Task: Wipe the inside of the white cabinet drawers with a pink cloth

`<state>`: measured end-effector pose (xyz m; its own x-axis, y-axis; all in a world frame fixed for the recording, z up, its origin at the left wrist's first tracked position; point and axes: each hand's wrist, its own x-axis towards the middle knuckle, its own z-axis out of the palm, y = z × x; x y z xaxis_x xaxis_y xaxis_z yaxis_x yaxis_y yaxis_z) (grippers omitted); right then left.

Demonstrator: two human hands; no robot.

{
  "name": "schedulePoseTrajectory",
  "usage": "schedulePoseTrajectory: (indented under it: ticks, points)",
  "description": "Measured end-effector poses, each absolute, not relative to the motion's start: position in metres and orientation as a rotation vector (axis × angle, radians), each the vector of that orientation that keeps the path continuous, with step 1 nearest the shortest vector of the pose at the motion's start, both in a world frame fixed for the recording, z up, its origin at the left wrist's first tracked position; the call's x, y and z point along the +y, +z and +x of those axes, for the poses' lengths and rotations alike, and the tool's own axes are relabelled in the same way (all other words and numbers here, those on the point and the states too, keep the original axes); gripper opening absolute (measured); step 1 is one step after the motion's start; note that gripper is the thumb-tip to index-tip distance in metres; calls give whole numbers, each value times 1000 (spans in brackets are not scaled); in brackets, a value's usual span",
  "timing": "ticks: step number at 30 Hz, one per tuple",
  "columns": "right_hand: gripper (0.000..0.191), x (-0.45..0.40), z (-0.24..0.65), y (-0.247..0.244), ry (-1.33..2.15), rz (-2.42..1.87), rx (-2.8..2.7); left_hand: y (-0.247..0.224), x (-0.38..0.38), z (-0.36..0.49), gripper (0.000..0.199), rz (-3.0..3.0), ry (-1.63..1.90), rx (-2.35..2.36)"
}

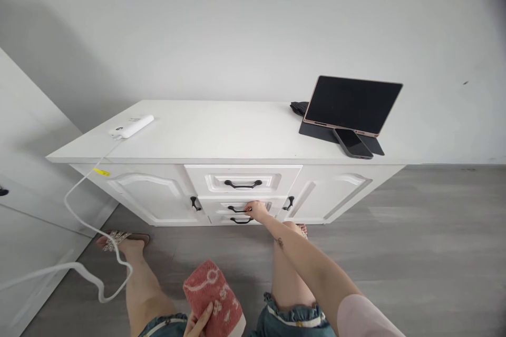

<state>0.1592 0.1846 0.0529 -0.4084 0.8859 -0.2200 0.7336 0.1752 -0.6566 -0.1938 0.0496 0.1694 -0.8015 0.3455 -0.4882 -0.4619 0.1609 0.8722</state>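
Note:
My left hand (200, 323) holds a folded red towel (213, 297) with white patterns, low in the view between my knees. The thumb lies over the towel's face. My right hand (256, 210) reaches forward to the white cabinet's middle drawer, its fingers closed on the right end of the black handle (236, 209). Above it, the top drawer (205, 181) with its own black handle stands slightly forward of the cabinet front. Another black handle (240, 220) shows just below my right hand.
On the white cabinet top (221, 131) are a propped tablet (351, 105), a phone (353, 144), a dark item (299, 108) and, at left, a white power strip (134, 126). Its white cable (118, 253) hangs down at left. Cabinet doors flank the drawers.

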Motion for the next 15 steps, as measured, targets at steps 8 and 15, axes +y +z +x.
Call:
schedulePoseTrajectory:
  ticks: [8,15]
  points:
    - [27,202,163,44,1185,-1527,-2237,161,56,-190,55,-141,1660,1851]
    - [17,199,165,42,1148,-1480,-2198,165,53,-195,65,-160,1688,1860]
